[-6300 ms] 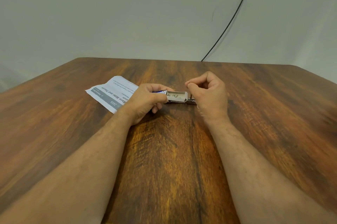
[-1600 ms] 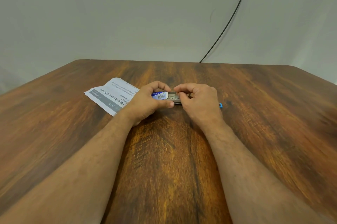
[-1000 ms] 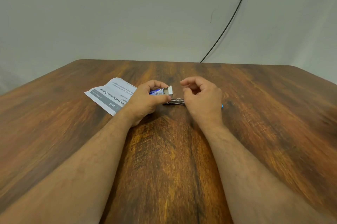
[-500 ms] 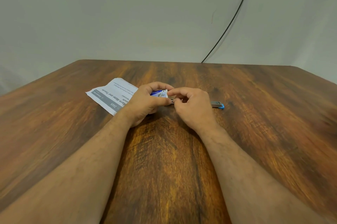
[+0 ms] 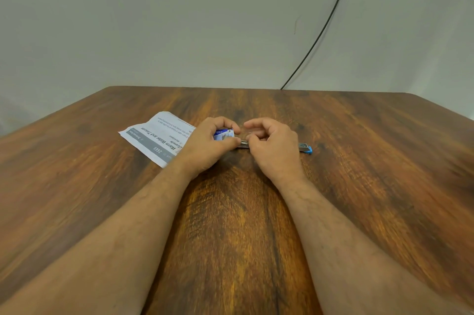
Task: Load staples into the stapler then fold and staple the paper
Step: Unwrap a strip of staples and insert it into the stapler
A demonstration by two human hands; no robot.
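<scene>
My left hand [image 5: 205,146] grips a small blue and white staple box [image 5: 225,134] between thumb and fingers, just above the table. My right hand [image 5: 273,145] is right beside the box, fingers curled and thumb tip at a thin metal part [image 5: 242,144]. Whether it pinches anything is not clear. The stapler [image 5: 306,147], slim metal with a blue end, lies flat on the table behind my right hand, mostly hidden by it. The printed paper [image 5: 156,136] lies flat to the left, partly under my left wrist.
The brown wooden table [image 5: 230,225] stretches wide on all sides, with its far edge against a pale wall. A black cable [image 5: 325,24] runs down the wall to the table's far edge.
The box's flap, standing open a second ago, now looks shut. My right hand went to the box's end and has drawn back slightly. The stapler's blue end came into view.
</scene>
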